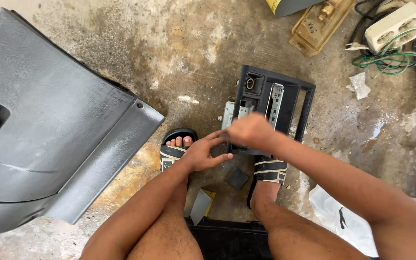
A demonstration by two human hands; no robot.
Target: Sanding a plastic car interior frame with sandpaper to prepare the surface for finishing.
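While both hands, left (203, 154) and right (250, 131), grip the black console frame (285, 98), a white plastic bag (343, 219) lies beside.

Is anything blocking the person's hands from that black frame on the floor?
Nothing visible does. The right hand is already on the near edge of the black frame, and the left hand sits beside it, fingers reaching toward the same edge.
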